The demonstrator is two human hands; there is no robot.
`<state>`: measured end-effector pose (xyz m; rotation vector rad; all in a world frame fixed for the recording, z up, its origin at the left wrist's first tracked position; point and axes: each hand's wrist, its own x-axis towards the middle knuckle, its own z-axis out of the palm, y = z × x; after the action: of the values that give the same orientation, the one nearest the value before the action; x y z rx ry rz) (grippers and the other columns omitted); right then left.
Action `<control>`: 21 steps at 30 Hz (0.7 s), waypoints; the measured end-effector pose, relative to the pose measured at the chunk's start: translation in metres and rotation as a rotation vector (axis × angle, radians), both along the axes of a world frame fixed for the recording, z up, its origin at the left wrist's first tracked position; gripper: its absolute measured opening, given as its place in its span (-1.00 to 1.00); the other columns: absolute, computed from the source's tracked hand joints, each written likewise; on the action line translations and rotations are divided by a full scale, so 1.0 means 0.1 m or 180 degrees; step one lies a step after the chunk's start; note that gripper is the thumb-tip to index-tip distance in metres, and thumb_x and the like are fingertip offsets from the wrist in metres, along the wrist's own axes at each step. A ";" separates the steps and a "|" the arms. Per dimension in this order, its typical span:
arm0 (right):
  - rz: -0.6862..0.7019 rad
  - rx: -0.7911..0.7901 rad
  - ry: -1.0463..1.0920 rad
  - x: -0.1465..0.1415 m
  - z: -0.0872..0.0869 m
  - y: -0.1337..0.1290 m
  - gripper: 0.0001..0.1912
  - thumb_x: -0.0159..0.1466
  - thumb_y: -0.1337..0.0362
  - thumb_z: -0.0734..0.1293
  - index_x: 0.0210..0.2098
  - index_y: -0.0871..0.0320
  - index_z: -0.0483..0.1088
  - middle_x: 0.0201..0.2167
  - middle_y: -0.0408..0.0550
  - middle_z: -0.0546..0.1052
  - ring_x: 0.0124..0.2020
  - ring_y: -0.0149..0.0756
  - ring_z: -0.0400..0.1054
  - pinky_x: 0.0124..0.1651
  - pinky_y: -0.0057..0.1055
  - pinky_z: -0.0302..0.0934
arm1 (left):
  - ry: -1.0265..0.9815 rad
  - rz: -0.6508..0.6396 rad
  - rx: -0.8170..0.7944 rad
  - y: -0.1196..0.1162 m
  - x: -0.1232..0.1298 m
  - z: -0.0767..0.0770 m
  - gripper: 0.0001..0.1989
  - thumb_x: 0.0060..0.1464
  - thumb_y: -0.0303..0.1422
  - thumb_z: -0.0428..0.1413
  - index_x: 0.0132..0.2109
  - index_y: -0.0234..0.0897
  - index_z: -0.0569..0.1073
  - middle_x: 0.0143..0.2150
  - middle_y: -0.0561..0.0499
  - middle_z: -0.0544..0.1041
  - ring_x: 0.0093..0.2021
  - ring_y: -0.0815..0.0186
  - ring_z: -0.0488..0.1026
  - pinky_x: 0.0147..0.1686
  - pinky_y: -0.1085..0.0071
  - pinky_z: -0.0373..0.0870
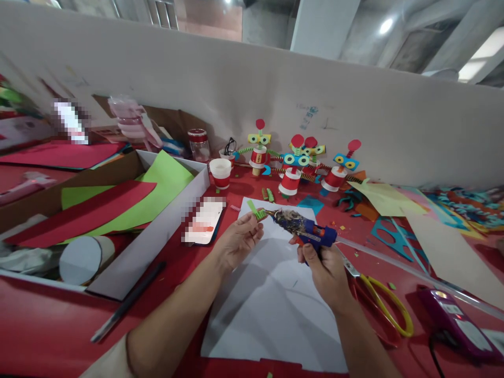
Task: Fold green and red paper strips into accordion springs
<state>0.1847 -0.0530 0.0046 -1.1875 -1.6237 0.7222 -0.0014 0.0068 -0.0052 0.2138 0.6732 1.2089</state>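
Note:
Between the fingertips of my left hand (241, 239) is a small green folded paper strip (258, 211), with one end sticking up. My right hand (325, 268) is wrapped round the handle of a blue glue gun (311, 231), whose nozzle points left at the strip, touching or very near it. Old strings of glue cover the front of the gun, and a long clear glue stick (378, 254) runs out of its back to the right. Both hands are above a white sheet of paper (268, 294) on the red table.
Paper cup figures (290, 181) with round eyes stand by the wall. A white cup (220, 173) and phone (205, 221) are left of the sheet, beside a box (157, 239) of coloured paper. Scissors (388, 307) and a purple device (457, 320) lie right.

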 end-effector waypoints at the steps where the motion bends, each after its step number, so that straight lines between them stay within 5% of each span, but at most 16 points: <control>1: 0.0014 -0.0015 -0.0003 0.00 0.00 0.00 -0.67 0.34 0.06 0.17 -0.21 0.17 0.41 -0.48 -0.11 0.41 -0.49 -0.38 0.25 -0.39 -0.43 0.19 | -0.0012 -0.0004 -0.0007 0.00 0.00 0.00 -0.91 0.06 -0.60 0.14 -0.32 -0.35 0.47 -0.39 0.01 0.54 -0.48 0.47 0.44 -0.44 0.57 0.44; 8: -0.0100 0.0225 -0.0431 -0.02 0.02 -0.01 -0.68 0.33 0.07 0.18 -0.22 0.15 0.44 -0.48 -0.09 0.46 -0.45 -0.32 0.31 -0.36 -0.40 0.22 | 0.0012 0.0014 -0.0035 -0.01 0.00 0.03 -0.90 0.06 -0.61 0.14 -0.29 -0.37 0.50 -0.41 0.03 0.52 -0.47 0.48 0.45 -0.42 0.56 0.45; 15: -0.0180 0.0596 -0.1110 -0.01 0.01 -0.02 -0.70 0.34 0.13 0.17 -0.08 0.16 0.37 -0.28 0.01 0.54 -0.29 -0.21 0.44 -0.28 -0.36 0.33 | 0.0004 -0.0058 0.0111 0.00 0.00 -0.03 -0.88 -0.04 -0.59 0.24 -0.32 -0.34 0.51 -0.40 0.05 0.55 -0.45 0.50 0.46 -0.38 0.59 0.45; 21: -0.0249 0.1295 -0.1761 -0.02 0.03 -0.06 -0.74 0.34 0.19 0.18 0.00 0.09 0.26 -0.22 0.00 0.55 -0.30 -0.21 0.48 -0.29 -0.37 0.35 | 0.0074 -0.0107 0.0171 0.02 0.00 -0.06 -0.83 -0.09 -0.56 0.28 -0.29 -0.33 0.54 -0.32 0.04 0.57 -0.42 0.50 0.46 -0.40 0.60 0.41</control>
<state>0.1822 -0.0592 0.0075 -1.1947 -2.0358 -0.0118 -0.0017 0.0086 -0.0113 0.2835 0.6554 1.1947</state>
